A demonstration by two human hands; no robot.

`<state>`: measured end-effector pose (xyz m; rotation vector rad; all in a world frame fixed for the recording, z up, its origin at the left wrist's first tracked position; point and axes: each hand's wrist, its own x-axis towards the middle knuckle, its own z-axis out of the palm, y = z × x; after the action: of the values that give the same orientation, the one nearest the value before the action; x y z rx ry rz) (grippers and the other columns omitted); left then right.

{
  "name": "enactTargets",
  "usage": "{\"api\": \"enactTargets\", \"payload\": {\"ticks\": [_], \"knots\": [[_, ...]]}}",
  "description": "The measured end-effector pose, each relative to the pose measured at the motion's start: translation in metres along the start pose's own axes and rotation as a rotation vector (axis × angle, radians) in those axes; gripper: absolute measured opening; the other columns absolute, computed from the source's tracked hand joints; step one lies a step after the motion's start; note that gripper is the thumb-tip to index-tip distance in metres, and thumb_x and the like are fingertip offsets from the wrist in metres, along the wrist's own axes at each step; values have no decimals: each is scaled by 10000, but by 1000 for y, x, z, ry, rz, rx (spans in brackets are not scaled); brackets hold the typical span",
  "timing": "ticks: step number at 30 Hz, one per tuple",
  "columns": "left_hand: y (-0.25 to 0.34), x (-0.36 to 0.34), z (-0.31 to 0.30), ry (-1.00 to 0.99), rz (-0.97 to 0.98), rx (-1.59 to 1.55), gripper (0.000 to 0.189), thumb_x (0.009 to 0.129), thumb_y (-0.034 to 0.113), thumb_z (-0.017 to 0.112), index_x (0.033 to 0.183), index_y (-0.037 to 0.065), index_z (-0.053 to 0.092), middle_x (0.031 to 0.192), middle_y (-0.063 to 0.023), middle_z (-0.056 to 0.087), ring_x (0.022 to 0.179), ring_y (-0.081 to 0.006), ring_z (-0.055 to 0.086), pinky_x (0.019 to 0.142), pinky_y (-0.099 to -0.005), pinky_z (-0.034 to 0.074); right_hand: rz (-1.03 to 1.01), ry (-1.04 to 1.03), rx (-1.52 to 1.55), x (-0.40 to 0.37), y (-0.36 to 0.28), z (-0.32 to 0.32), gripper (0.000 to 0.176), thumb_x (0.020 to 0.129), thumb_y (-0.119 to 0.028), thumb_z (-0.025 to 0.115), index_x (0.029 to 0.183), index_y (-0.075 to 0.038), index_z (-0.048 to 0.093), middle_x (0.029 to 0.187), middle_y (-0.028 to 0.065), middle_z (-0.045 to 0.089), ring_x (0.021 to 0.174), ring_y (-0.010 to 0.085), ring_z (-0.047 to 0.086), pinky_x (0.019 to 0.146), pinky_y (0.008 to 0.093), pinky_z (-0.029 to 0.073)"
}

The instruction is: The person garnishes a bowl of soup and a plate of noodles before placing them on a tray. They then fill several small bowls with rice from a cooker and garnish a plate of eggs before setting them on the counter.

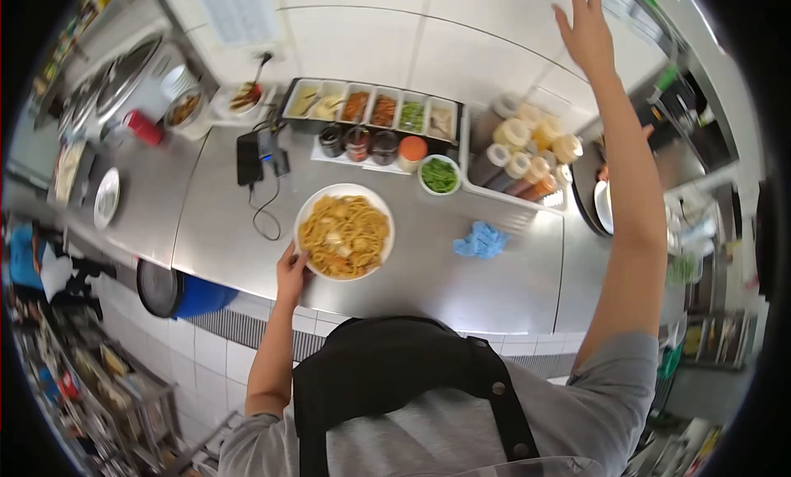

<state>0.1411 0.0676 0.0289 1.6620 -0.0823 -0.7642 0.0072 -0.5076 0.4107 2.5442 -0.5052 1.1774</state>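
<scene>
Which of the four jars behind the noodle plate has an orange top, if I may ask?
The rightmost jar, beside the bowl of greens; the other three are dark.

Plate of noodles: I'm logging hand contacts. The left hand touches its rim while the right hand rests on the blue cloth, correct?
Not quite. The head view shows the right hand raised toward the white wall, clear of the blue cloth. The left hand does touch the rim of the plate of noodles.
</scene>
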Motion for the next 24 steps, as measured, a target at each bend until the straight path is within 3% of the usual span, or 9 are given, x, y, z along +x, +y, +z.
{"api": "enactTargets", "payload": {"ticks": [2, 4, 7, 10, 12, 16, 19, 22, 24], "knots": [[10, 9, 14, 39, 42, 30, 540, 1010, 135, 625, 1526, 81, 473, 897, -68, 674, 721, -112, 643, 581, -242, 537, -90, -79, 150, -7, -49, 39, 504, 938, -198, 690, 1411, -133, 529, 1511, 95, 465, 1182, 347, 603, 1001, 443, 509], [14, 18, 23, 77, 70, 33, 543, 1005, 163, 640, 1521, 86, 487, 820, -39, 642, 666, -90, 579, 566, -236, 483, -224, -178, 194, -17, -101, 83, 486, 913, -195, 709, 1365, -110, 551, 1495, 102, 469, 1102, 343, 628, 978, 452, 520], [8, 27, 25, 212, 131, -144, 412, 1039, 150, 586, 1428, 19, 550, 849, -83, 660, 636, -117, 632, 535, -260, 545, -372, -364, 408, -27, -191, 130, 458, 911, -189, 699, 1343, -102, 574, 1499, 110, 477, 1207, 342, 571, 1009, 456, 490], [-11, 30, -6, 396, 161, -266, 257, 1052, 164, 560, 1230, -12, 619, 755, -45, 608, 563, -95, 556, 471, -265, 471, -425, -467, 484, -21, -276, 180, 435, 920, -182, 694, 1332, -100, 580, 1501, 111, 475, 1263, 333, 532, 1043, 447, 472], [-33, 30, -30, 581, 302, 17, 257, 1066, 194, 549, 915, 0, 622, 621, -6, 508, 518, -76, 434, 476, -259, 355, -449, -572, 460, -4, -322, 217, 362, 928, -185, 684, 1261, -59, 619, 1490, 126, 478, 1285, 335, 512, 1022, 439, 485], [-49, 27, -48, 489, 322, 188, 322, 1031, 187, 604, 783, -19, 611, 614, -42, 526, 547, -92, 448, 516, -289, 380, -428, -1331, 96, 51, -370, 301, 419, 840, -210, 757, 1139, 62, 650, 1176, 246, 684, 1056, 365, 666, 868, 456, 551], [-34, 25, -40, 557, 380, 223, 301, 1016, 183, 638, 793, -16, 601, 629, -21, 539, 568, -86, 470, 535, -263, 391, -347, -1411, 145, 41, -375, 346, 385, 783, -208, 808, 1010, 81, 693, 961, 274, 723, 883, 405, 704, 790, 455, 573], [-35, 22, -40, 567, 371, 188, 271, 993, 165, 673, 805, -17, 602, 658, -11, 547, 623, -79, 480, 575, -253, 403, -355, -1178, 411, -17, -366, 398, 325, 785, -240, 829, 868, 57, 726, 903, 271, 725, 860, 417, 711, 763, 450, 582], [-43, 26, -42, 552, 386, 150, 273, 988, 165, 680, 800, -16, 601, 654, -6, 544, 616, -73, 475, 563, -253, 397, -381, -1149, 295, -42, -374, 406, 284, 800, -232, 797, 924, 19, 751, 964, 227, 744, 902, 380, 726, 787, 453, 587]]}}
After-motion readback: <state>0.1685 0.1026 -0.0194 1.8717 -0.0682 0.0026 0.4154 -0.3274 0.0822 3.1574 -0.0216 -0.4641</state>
